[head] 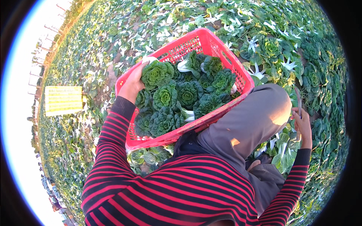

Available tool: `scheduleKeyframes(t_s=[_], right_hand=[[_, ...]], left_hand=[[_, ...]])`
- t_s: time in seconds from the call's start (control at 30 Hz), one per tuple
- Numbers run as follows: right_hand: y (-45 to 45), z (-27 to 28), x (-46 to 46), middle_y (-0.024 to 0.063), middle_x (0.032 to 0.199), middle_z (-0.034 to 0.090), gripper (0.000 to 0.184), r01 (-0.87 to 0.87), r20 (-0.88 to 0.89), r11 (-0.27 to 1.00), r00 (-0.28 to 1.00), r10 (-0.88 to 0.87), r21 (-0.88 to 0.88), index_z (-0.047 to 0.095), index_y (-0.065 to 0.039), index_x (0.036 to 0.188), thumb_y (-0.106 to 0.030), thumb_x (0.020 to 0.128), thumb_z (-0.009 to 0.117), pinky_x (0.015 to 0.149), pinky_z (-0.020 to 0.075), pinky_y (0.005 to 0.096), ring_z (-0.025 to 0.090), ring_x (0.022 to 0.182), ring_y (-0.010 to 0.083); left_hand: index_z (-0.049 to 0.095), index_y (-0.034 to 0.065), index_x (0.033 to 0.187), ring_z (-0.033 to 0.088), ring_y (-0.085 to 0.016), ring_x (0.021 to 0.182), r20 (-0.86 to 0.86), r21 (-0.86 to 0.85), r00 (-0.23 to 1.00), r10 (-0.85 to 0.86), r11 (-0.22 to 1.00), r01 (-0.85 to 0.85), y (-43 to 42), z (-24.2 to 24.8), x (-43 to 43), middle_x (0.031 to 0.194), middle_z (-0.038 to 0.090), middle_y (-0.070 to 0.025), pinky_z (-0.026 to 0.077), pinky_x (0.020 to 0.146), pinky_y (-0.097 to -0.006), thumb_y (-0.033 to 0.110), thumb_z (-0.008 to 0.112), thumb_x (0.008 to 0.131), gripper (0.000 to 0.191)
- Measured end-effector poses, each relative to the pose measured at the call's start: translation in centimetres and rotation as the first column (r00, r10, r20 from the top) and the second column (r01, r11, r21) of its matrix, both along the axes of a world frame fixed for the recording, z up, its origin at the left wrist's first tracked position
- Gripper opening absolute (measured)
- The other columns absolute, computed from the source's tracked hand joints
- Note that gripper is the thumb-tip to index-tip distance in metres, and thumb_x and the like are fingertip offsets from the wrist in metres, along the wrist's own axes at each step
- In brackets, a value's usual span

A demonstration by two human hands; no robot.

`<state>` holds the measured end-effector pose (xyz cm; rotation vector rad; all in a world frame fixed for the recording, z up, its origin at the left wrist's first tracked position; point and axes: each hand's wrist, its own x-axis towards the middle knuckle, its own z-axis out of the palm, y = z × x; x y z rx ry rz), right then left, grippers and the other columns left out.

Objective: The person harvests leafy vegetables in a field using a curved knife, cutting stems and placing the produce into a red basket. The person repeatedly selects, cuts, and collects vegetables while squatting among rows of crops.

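My left hand grips a green leafy cabbage head with a white base, at the left side of a red plastic crate. Crinkled dark-green heads fill much of the crate, most with their leaves facing up. A few show white stalks. Beyond my bent knee, at the right, my right hand is closed around a knife whose narrow, slightly curved blade points away from me. Its handle is mostly hidden by the fingers.
A yellow plastic crate stands on the field at the left. Uncut heads grow in rows on the right. Cut leaves with white stalks litter the ground beyond the red crate. Small, unclear figures appear at the lower left.
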<state>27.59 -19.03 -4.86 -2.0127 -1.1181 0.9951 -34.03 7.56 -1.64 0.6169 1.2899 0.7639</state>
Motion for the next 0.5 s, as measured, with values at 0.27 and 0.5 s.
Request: scheduleKeyframes(t_s=[0.27,0.5], right_hand=[[0.5,1.0,-1.3,-0.0012,0.068,0.058,0.026,0.094,-0.059,0.995,0.994,-0.092,0.021,0.06,-0.003,0.11,-0.014,0.086,0.063,0.043,0.0363,0.0203,0.045,0.048,0.003],[3.2,-1.7,0.3,0.0028,0.079,0.061,0.038,0.341,-0.309,0.933,0.905,-0.292,0.116,0.051,-0.004,0.129,-0.013,0.092,0.058,0.044,0.0418,0.0214,0.047,0.053,0.0048]], left_hand=[[0.04,-0.0017,0.139,0.039,-0.037,0.133,-0.335,0.144,0.935,-0.117,0.974,0.173,1.2,0.3,2.7,0.143,0.04,-0.0228,0.038,0.104,-0.0526,0.047,0.071,0.083,0.08],[0.063,0.0019,0.114,0.067,-0.018,0.097,-0.431,0.462,0.896,-0.108,0.826,0.322,7.4,1.8,13.0,0.105,0.069,-0.0094,0.052,0.082,-0.0301,0.025,0.066,0.091,0.033]])
